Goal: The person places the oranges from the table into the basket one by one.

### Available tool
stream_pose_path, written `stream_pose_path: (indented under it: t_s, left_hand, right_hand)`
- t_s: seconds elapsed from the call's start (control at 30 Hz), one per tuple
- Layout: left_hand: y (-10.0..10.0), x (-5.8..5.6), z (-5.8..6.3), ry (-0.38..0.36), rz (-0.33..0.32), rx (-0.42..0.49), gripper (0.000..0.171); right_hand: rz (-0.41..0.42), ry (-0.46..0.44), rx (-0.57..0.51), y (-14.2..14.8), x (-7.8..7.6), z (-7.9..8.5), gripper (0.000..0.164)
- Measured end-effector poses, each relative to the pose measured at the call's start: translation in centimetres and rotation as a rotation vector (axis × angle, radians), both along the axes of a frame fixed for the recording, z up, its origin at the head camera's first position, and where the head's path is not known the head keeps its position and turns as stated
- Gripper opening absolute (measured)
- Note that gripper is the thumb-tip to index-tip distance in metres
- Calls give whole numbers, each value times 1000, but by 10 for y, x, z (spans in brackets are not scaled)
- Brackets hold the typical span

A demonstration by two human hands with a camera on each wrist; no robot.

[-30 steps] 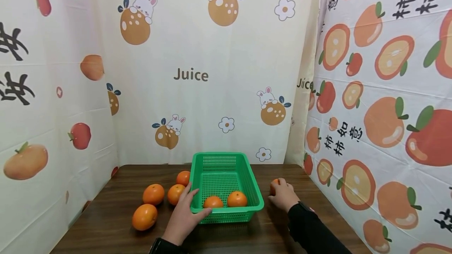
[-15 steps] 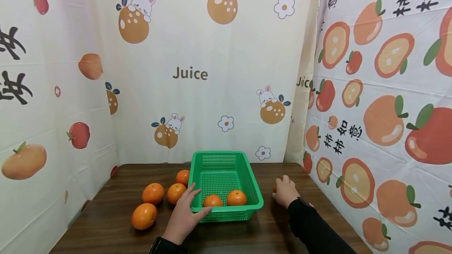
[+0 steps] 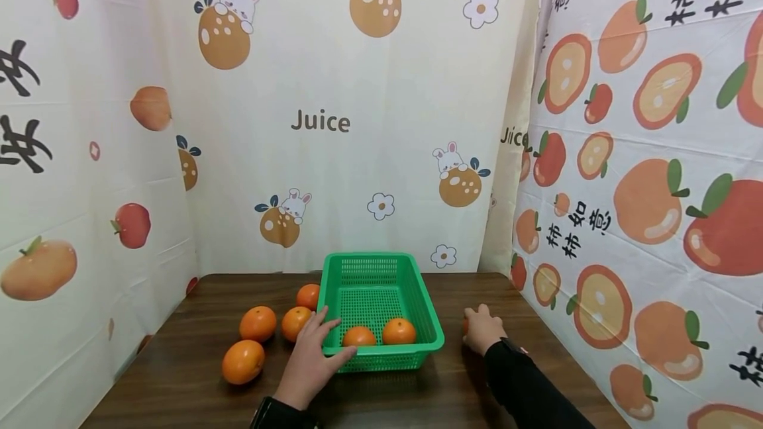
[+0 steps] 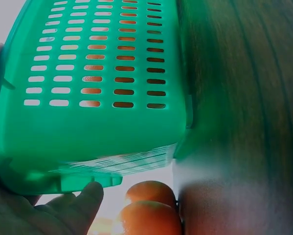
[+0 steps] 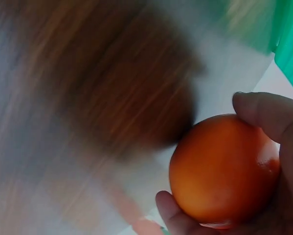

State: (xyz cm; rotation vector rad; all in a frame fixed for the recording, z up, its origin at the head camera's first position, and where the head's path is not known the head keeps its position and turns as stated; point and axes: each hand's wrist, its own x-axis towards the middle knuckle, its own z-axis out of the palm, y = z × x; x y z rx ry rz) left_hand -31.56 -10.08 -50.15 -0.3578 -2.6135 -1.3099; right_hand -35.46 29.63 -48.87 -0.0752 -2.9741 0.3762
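Observation:
A green plastic basket (image 3: 398, 352) stands mid-table with two oranges inside, a left one (image 3: 359, 335) and a right one (image 3: 399, 331). Spread across its near-left corner, my left hand (image 3: 308, 364) touches the rim with fairly straight fingers and thumb. In the left wrist view, a fingertip (image 4: 91, 192) shows at the rim. To the right of the basket, my right hand (image 3: 484, 330) grips another orange (image 5: 222, 171), thumb on one side and fingers on the other. That fruit is mostly hidden behind the hand in the head view.
Several loose oranges lie left of the basket: a near one (image 3: 243, 361), one behind it (image 3: 258, 324), and others close to the basket wall (image 3: 295, 323). Printed cloth (image 3: 334, 171) hangs behind and along both sides of the dark wooden table (image 3: 197, 356).
My right hand has shifted slightly right with its orange, which is now more hidden behind the hand. My left hand stays at the basket corner. The head view has tilted slightly.

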Motion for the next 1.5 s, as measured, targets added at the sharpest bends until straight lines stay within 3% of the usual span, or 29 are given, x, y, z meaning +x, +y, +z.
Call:
stream_pose_path:
  t_s: [0.17,0.43,0.87,1.17,1.5]
  left_hand:
    - [0,1,0,-11,-3,-2,67]
    - [0,2,1,24,-2,-29,86]
    - [0,3,1,10,-7,-12,84]
    - [0,3,4,-5,-12,12,86]
    - [0,6,7,-10,-15,8,82]
  right_hand:
    - [11,5,17,-8,6,2,59]
    - [5,29,28,-7,3,-7,62]
    - [-6,-29,45,-12,9,-6,62]
    - [26,-9,40,-14,20,-1,61]
    - [30,-86,25,-17,23,4,63]
